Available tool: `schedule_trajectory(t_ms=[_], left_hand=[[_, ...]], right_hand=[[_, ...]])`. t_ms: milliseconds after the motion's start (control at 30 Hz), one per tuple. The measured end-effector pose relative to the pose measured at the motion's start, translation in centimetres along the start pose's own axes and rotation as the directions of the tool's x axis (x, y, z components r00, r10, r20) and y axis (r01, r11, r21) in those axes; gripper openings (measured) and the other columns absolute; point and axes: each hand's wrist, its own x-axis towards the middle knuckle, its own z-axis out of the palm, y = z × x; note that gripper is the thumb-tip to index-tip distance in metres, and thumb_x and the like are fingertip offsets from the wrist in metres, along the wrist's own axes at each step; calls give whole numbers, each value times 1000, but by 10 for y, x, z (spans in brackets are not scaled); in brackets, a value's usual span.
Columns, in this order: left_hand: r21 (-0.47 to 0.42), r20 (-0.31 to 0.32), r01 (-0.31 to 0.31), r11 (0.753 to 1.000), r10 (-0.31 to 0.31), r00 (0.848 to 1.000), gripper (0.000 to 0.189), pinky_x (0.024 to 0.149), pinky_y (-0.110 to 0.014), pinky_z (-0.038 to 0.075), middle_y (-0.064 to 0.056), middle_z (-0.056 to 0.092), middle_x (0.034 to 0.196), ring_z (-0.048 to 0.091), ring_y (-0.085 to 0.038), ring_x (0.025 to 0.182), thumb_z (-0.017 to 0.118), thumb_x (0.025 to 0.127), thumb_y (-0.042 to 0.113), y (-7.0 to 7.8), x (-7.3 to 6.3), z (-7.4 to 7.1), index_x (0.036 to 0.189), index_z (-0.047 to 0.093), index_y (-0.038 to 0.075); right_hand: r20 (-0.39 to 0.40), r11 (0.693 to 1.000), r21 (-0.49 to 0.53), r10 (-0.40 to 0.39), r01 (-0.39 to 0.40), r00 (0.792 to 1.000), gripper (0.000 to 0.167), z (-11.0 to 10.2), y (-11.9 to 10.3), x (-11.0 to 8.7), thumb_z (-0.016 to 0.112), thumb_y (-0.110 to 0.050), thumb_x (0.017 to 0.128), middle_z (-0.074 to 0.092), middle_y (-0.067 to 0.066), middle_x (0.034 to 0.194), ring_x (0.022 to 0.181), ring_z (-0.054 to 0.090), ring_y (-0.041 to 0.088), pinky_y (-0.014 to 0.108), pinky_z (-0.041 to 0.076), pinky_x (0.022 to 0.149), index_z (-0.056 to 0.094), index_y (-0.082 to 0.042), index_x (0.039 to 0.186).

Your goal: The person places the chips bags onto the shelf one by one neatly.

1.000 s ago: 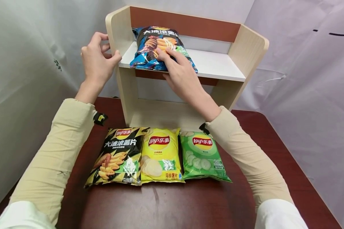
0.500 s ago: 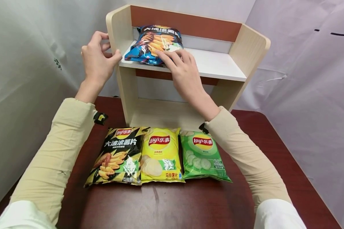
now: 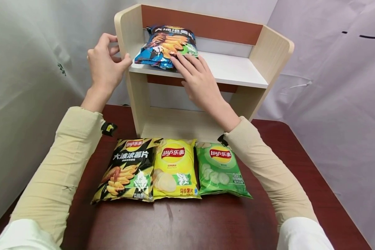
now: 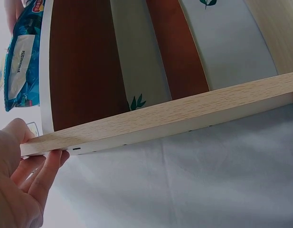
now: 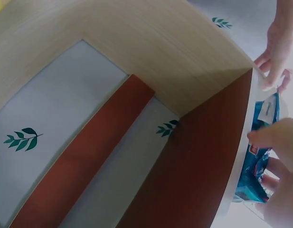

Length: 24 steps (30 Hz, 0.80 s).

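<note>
A blue bag of potato chips (image 3: 170, 43) lies at the left end of the bookshelf's white upper board, its front crimp near the board's front edge. My right hand (image 3: 203, 81) touches the bag's near right corner with fairly straight fingers, the thumb lower down at the board's front edge. In the right wrist view that hand (image 5: 284, 166) partly covers the blue bag (image 5: 253, 175). My left hand (image 3: 106, 62) pinches the front edge of the shelf's left side panel (image 3: 125, 38). The left wrist view shows the thumb and fingers on either side of that panel (image 4: 151, 116).
On the dark red table (image 3: 175, 225), before the bookshelf, lie a black bag of chips (image 3: 126, 170), a yellow bag of chips (image 3: 175, 166) and a green bag of chips (image 3: 220, 170) in a row. The right side panel (image 3: 272, 52) and pale curtains (image 3: 337, 104) stand beyond.
The blue bag has slid left and back on the upper board and lies flatter. My right hand has loosened to straighter fingers at its corner. The left hand stays on the panel.
</note>
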Motion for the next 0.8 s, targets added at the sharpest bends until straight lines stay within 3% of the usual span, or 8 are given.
schedule_trajectory(t_ms=[200, 400, 800], left_hand=[[-2, -4, -4, 1000, 4, 1000, 41, 94, -27, 52, -1, 61, 131, 66, -18, 107, 60, 88, 28, 0, 1, 0, 126, 55, 13], [5, -1, -10, 1000, 10, 1000, 41, 93, -28, 53, -1, 61, 131, 68, -19, 106, 60, 88, 28, -1, 1, 0, 126, 55, 13], [10, 1, -6, 1000, 6, 1000, 41, 92, -27, 54, -2, 62, 130, 70, -21, 101, 60, 88, 28, 0, 0, 0, 125, 55, 12]], right_hand=[[82, 999, -44, 9, -6, 997, 69, -1, 0, -3, 53, -30, 96, 19, 4, 162, 150, 13, 23, 50, 8, 123, 20, -16, 154], [54, 998, -53, 26, -24, 998, 70, 4, 2, -11, 51, -36, 96, 13, 5, 163, 152, 4, 23, 51, -3, 122, 18, -18, 155], [-1, 999, -5, 54, -54, 999, 69, 3, 2, -47, 52, -36, 95, 16, 6, 162, 152, 4, 24, 54, 4, 122, 22, -17, 154]])
